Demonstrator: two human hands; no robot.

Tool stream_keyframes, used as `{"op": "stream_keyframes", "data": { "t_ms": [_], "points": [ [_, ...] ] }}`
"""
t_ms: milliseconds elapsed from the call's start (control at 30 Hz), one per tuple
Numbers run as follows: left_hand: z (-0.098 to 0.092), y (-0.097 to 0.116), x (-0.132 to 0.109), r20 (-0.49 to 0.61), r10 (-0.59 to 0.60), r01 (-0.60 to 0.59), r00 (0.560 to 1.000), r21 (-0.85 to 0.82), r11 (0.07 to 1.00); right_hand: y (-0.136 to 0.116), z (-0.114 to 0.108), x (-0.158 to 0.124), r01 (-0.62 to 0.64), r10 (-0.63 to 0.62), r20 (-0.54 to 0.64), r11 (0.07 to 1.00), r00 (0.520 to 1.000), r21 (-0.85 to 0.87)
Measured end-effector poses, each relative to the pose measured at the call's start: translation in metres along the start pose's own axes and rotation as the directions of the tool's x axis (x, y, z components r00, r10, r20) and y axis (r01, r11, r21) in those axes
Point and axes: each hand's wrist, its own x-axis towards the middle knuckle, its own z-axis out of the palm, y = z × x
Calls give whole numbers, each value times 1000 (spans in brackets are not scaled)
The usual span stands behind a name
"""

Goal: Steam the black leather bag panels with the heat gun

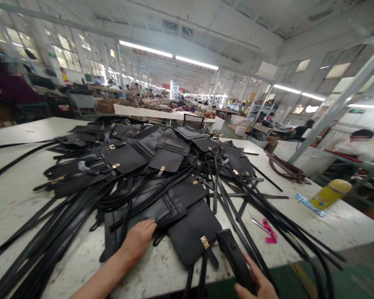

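My left hand (140,239) has its fingers bent over the near edge of a black leather bag (157,207) in the pile. In my right hand (257,279) is a black handheld tool (232,253) with a wide, blunt head and a small button; its exact kind I cannot make out. The tool's head is close to a black bag flap (195,230) with a gold clasp (205,242). Several more black bags with gold clasps, such as one bag (170,154) farther back, lie heaped beyond my hands. Long black straps (65,224) trail from the heap on both sides.
Everything lies on a white, stained table (152,274). Scissors with a pink ribbon (269,230), a yellow bottle (332,193), a blue-white packet (310,204) and coiled brown straps (285,168) are at the right. Other people sit at tables farther away.
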Motion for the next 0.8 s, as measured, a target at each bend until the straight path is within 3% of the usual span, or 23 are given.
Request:
{"op": "stream_keyframes", "data": {
  "t_ms": [133,233,300,433,533,667,733,800],
  "points": [
    [-13,19,-9,-86,81,-83,993,-17,996,-22,-5,-7,-31,32,15,998,999,-60],
    [1,35,-31,-79,143,-143,987,9,990,-50,-7,-12,-13,18,43,994,999,-109],
    [13,43,-40,-57,121,-120,991,18,993,-68,-5,-14,-11,29,107,987,994,-162],
    [18,55,-28,-35,113,-114,993,-51,992,-91,6,-10,-28,74,242,981,967,-190],
    [14,62,-10,-19,170,-171,985,-99,980,-100,16,-3,-12,84,323,975,943,-220],
    [21,65,-2,-38,128,-132,991,-103,986,-100,28,15,-23,152,456,961,877,-275],
    [25,63,-2,-39,112,-116,993,-130,985,-94,31,26,-71,185,515,970,837,-232],
    [24,63,0,-30,102,-106,994,-168,980,-87,32,34,-116,178,521,982,835,-150]
  ]
}}
